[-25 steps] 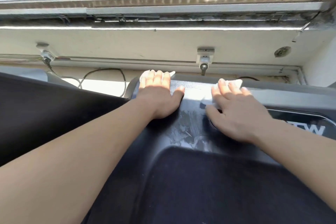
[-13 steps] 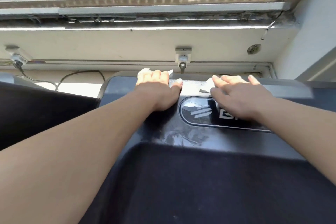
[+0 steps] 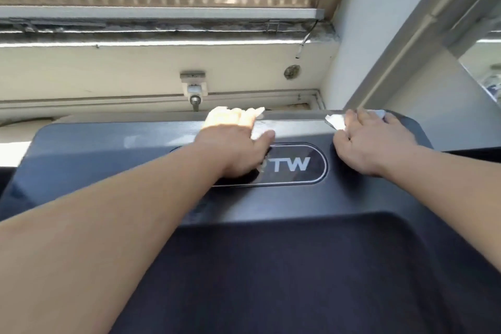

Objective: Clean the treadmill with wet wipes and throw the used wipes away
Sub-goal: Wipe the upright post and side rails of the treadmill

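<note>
The dark grey treadmill (image 3: 113, 160) fills the lower view, its front cover bearing an oval display panel (image 3: 301, 165) with white letters. My left hand (image 3: 235, 144) lies flat on the cover's far edge, fingers straight, pressing a white wet wipe (image 3: 259, 131) that shows beside the thumb. My right hand (image 3: 371, 144) presses a second white wipe (image 3: 336, 120) flat near the cover's far right corner. Both wipes are mostly hidden under the hands. The black belt (image 3: 298, 279) runs toward me.
A cream wall with a socket fitting (image 3: 193, 87) stands just behind the treadmill, under a window sill (image 3: 162, 12) with parked cars outside. A white wall and a grey frame (image 3: 406, 35) close in at the right. A sunlit strip of floor (image 3: 10, 153) shows at left.
Both hands have slid rightward along the cover's far edge with their wipes; the left now sits above the display panel and the right near the right corner. The view has shifted right.
</note>
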Motion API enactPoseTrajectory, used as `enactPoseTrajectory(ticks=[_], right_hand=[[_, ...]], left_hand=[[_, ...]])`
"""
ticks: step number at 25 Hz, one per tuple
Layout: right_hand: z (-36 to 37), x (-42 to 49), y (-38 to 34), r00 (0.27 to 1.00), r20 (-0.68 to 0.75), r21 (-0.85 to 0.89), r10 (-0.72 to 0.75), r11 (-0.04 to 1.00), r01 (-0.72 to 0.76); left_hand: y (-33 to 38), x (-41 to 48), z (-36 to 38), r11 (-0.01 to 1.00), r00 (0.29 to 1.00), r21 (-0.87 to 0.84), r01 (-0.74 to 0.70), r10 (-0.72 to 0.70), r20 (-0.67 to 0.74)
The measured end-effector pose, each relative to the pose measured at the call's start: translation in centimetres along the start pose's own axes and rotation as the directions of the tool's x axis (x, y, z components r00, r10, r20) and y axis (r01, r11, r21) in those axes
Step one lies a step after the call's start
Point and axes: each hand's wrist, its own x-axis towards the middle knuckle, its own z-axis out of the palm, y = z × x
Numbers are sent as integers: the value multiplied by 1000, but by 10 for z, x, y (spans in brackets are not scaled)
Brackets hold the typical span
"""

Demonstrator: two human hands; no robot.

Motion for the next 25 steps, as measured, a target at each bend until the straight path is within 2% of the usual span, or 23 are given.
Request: enactPoseTrajectory(ticks=[2, 4, 5, 7, 9, 10, 12, 15, 20, 23, 25], right_hand=[[12, -4, 6, 999, -2, 41, 44, 998, -44], [16, -11, -1, 999, -26, 94, 31, 995, -29], [18, -18, -7, 999, -50, 115, -19, 993, 25], [24, -36, -13, 976, -117, 148, -186, 968, 202], [26, -50, 4, 941, -106, 144, -322, 931, 335], [26, -51, 20, 935, -88, 128, -343, 927, 352], [27, -42, 59, 965, -64, 118, -256, 958, 262], [27, -19, 97, 996, 12, 151, -91, 985, 89], [29, -6, 96, 997, 59, 258, 49, 964, -63], [40, -24, 86, 997, -1, 266, 81, 961, -77], [47, -42, 83, 999, -29, 267, 43, 963, -34]], left_hand=[[-6, 1, -8, 994, 994, 26, 106, -107, 8], [16, -1, -10, 988, 989, 25, 151, -151, 0], [36, -1, -7, 992, 992, -5, 123, -123, 13], [83, -3, 2, 999, 999, -49, -22, 24, 39], [109, -3, 7, 981, 982, -71, -182, 185, 44], [110, -2, 7, 968, 970, -85, -235, 239, 41], [105, -1, 8, 960, 962, -81, -267, 271, 35], [108, 4, 9, 973, 973, -35, -229, 230, 26], [136, 27, -5, 989, 989, -70, -128, 133, 72], [154, 29, -7, 991, 989, -65, -115, 121, 88], [174, 17, 2, 975, 974, -50, -214, 217, 64]])
